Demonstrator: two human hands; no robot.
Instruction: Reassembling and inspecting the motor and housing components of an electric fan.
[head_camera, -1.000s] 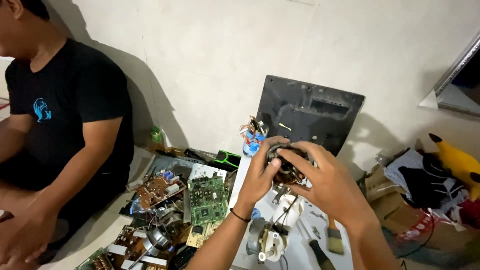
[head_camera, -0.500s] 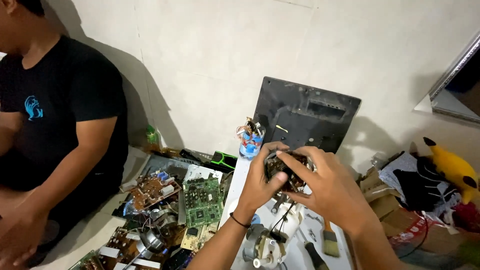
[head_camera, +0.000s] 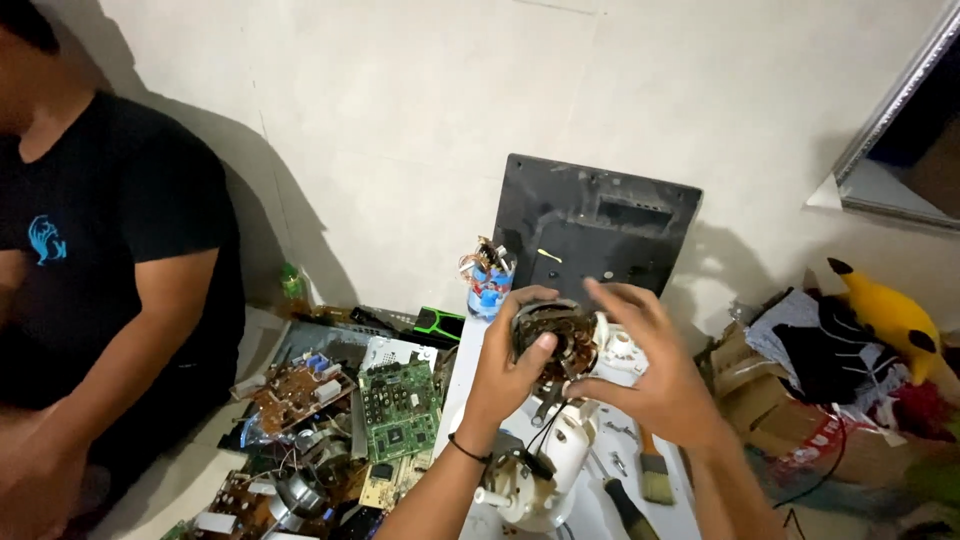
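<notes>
Both hands, left hand (head_camera: 510, 365) and right hand (head_camera: 650, 375), are raised above the white table (head_camera: 455, 395), closed around a small motor (head_camera: 552, 335).

Below them: white fan housing (head_camera: 545, 470) with black wires rising to the motor; blocks the drop straight down.

Behind: black panel (head_camera: 590, 235) leaning on the wall, a cup of parts (head_camera: 488, 285) just beside it.

Left: circuit boards (head_camera: 340, 420) cover the floor; beyond them a seated person (head_camera: 110, 290).

Right: paintbrush (head_camera: 655, 478) on the table, then cardboard and clothes (head_camera: 820, 370).

Open air above the hands.
</notes>
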